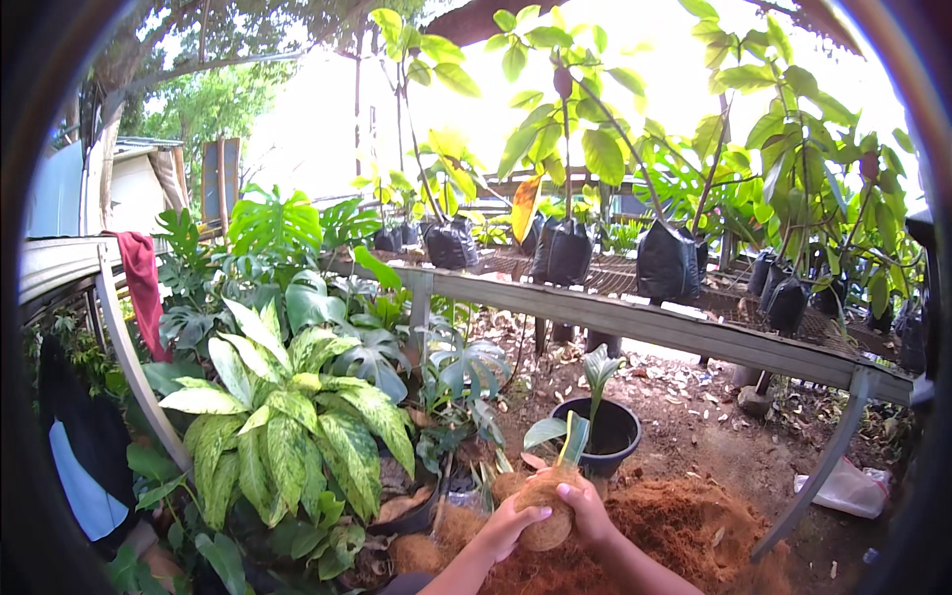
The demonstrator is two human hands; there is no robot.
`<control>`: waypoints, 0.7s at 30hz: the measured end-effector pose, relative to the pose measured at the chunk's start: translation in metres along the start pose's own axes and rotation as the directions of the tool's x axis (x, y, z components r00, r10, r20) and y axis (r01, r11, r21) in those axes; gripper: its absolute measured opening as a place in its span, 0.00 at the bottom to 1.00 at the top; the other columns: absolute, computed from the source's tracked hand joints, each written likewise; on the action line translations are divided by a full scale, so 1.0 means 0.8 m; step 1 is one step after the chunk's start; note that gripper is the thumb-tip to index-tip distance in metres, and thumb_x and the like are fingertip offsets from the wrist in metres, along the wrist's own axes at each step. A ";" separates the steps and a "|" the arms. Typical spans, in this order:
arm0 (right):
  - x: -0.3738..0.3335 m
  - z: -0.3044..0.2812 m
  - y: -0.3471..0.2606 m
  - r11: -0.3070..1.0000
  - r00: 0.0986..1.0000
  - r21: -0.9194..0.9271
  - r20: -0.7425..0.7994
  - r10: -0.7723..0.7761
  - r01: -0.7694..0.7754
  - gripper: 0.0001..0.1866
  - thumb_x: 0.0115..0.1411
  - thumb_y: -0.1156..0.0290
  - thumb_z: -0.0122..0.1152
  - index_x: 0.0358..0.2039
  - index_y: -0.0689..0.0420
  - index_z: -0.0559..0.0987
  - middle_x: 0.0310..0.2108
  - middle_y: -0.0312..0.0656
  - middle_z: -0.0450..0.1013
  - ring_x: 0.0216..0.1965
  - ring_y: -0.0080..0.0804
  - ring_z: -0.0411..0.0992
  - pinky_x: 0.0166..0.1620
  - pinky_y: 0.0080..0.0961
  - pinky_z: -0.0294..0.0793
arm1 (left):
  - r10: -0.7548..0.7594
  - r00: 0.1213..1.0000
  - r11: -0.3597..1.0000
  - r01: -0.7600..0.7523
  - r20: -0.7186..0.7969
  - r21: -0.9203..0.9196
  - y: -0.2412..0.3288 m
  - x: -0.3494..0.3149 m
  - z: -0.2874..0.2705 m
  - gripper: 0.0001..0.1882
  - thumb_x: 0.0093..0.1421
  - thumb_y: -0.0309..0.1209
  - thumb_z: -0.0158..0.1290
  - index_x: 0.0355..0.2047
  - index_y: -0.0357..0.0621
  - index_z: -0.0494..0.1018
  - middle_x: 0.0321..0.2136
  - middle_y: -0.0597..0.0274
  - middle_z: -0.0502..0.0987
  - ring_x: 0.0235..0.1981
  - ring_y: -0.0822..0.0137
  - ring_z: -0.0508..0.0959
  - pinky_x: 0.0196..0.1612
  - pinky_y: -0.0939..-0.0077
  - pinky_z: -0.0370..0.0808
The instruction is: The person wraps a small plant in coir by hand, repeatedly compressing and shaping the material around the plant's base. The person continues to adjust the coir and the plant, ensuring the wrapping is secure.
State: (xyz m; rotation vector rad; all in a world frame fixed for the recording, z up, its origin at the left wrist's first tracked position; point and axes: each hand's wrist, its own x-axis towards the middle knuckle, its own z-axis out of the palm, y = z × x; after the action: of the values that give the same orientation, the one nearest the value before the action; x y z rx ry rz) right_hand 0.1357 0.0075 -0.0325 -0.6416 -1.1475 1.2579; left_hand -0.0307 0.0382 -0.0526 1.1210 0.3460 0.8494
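A rounded, brown, fibrous coconut husk (547, 532) is held between my two hands, low in the middle of the view. My left hand (508, 526) closes on its left side, thumb laid across the front. On the opposite side my right hand (589, 510) grips it, thumb near the top. Just behind the husk rises a green leaf with pale edges (573, 439); whether it grows from the husk is hidden. Beyond my hands stands a round black pot (617, 436), with a small leafy plant (598, 375) in front of its opening. Loose brown coir (684, 521) lies heaped under and beside my hands.
A large plant with speckled yellow-green leaves (288, 407) fills the left. Across the back runs a mesh-topped bench (635, 309) carrying saplings in black bags (666, 263); its curved leg (818, 476) stands at right. A white plastic bag (843, 489) lies on the soil. A red cloth (142, 288) hangs far left.
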 end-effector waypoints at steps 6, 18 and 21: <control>-0.003 -0.001 -0.003 0.994 1.000 -0.108 0.013 0.016 -0.015 0.32 0.66 0.57 0.58 0.61 0.69 0.71 0.55 0.50 0.76 0.54 0.37 0.76 0.62 0.36 0.72 | -0.070 0.991 0.955 0.035 -0.110 -0.294 -0.017 -0.006 0.007 0.35 0.65 0.48 0.59 0.67 0.46 0.63 0.59 0.56 0.73 0.61 0.60 0.74 0.62 0.56 0.75; -0.009 -0.016 0.010 0.990 1.000 -0.139 0.020 -0.022 0.024 0.21 0.68 0.63 0.59 0.54 0.65 0.76 0.47 0.40 0.78 0.47 0.25 0.74 0.54 0.27 0.74 | -0.259 0.956 0.902 0.188 -0.140 -0.390 -0.035 0.003 0.003 0.34 0.65 0.56 0.57 0.64 0.51 0.67 0.58 0.57 0.76 0.56 0.58 0.79 0.61 0.50 0.75; -0.006 -0.015 0.014 0.983 0.999 -0.182 0.010 -0.034 0.036 0.20 0.68 0.63 0.59 0.53 0.65 0.76 0.46 0.39 0.78 0.46 0.24 0.75 0.53 0.27 0.74 | -0.266 0.949 0.893 0.176 -0.170 -0.413 -0.035 0.005 0.001 0.32 0.65 0.55 0.56 0.63 0.51 0.68 0.56 0.58 0.77 0.55 0.58 0.79 0.60 0.51 0.76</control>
State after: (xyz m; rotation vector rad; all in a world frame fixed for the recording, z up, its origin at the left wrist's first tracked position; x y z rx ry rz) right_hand 0.1430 0.0080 -0.0486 -0.7499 -1.2847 1.1342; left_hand -0.0160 0.0358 -0.0767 0.5976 0.4573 0.7969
